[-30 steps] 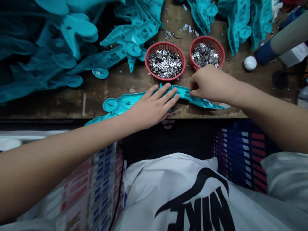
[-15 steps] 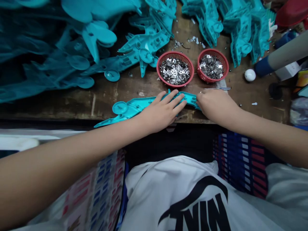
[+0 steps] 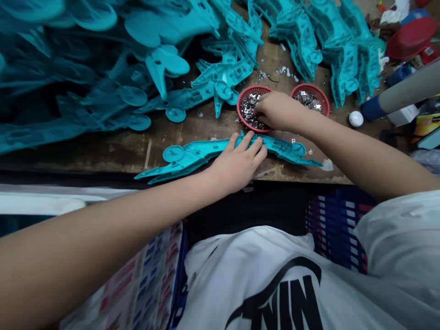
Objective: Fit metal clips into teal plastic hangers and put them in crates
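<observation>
A long teal plastic part (image 3: 197, 151), with a round disc near its left end and pointed tips, lies along the table's front edge. My left hand (image 3: 239, 167) rests flat on its middle, fingers spread. At the left red basket (image 3: 240, 114), my right hand (image 3: 280, 110) dips its fingertips among small shiny metal pieces (image 3: 250, 107). Its fingers are bent together; whatever is between them is hidden. The right red basket (image 3: 325, 103) stands just behind my right forearm and holds similar metal pieces (image 3: 307, 98).
A big heap of teal parts (image 3: 103, 87) covers the left and back. Stacked teal parts (image 3: 343, 64) stand at the back right. A white ball (image 3: 355, 119), a grey pole with a blue end (image 3: 395, 91) and a red dish (image 3: 410, 39) are on the right.
My right hand has left the right part of the teal piece and moved up and left to the left basket. My left hand stays on the piece. The view has shifted slightly.
</observation>
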The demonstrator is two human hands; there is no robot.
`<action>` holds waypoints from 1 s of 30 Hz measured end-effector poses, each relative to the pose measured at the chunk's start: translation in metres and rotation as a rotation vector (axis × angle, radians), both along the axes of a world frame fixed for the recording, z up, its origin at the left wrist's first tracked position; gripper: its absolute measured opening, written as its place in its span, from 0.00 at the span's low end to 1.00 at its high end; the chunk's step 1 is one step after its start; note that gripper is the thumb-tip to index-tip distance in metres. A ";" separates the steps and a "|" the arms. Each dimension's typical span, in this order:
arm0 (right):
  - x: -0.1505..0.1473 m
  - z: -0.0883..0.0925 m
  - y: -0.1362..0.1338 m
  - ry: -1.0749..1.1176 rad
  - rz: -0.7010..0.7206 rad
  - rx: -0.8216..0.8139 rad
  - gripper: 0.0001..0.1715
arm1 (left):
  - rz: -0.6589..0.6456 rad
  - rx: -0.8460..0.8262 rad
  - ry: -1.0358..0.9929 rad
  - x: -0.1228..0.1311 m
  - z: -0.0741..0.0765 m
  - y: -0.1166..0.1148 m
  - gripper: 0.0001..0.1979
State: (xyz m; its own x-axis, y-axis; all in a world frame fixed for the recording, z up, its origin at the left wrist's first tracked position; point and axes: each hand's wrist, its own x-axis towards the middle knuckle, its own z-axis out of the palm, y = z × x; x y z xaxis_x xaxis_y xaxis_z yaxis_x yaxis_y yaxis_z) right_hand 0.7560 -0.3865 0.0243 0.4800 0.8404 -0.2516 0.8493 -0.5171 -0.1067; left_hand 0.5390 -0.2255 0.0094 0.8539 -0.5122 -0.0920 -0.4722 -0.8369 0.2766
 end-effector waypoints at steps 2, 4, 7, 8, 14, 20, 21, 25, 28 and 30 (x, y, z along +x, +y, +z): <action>-0.004 0.004 0.001 -0.040 0.003 -0.078 0.25 | -0.005 0.012 -0.010 0.001 0.003 0.001 0.39; -0.008 0.012 -0.001 -0.040 -0.006 -0.101 0.26 | -0.021 0.033 -0.019 0.004 0.008 0.002 0.36; -0.008 0.019 -0.008 -0.012 -0.063 -0.024 0.26 | -0.041 0.059 -0.012 0.008 0.015 0.002 0.32; -0.007 0.020 -0.012 0.000 -0.092 0.015 0.25 | -0.044 0.061 -0.008 0.009 0.016 0.002 0.32; -0.008 0.025 -0.041 0.190 -0.288 0.256 0.16 | -0.071 0.035 -0.003 0.006 0.004 0.001 0.43; -0.037 0.040 -0.076 0.643 -0.489 0.528 0.16 | -0.075 0.009 -0.021 0.004 -0.009 0.003 0.40; -0.042 0.042 -0.081 0.713 -0.516 0.565 0.18 | -0.072 -0.001 -0.022 0.005 -0.010 0.003 0.40; -0.053 0.041 -0.097 0.918 -0.594 0.672 0.21 | -0.045 -0.048 -0.027 0.005 -0.013 0.002 0.40; -0.054 0.034 -0.102 1.010 -0.620 0.744 0.23 | -0.045 -0.044 -0.039 0.002 -0.013 0.002 0.39; -0.054 0.028 -0.101 1.042 -0.620 0.767 0.24 | -0.055 -0.030 -0.047 0.000 -0.014 0.003 0.39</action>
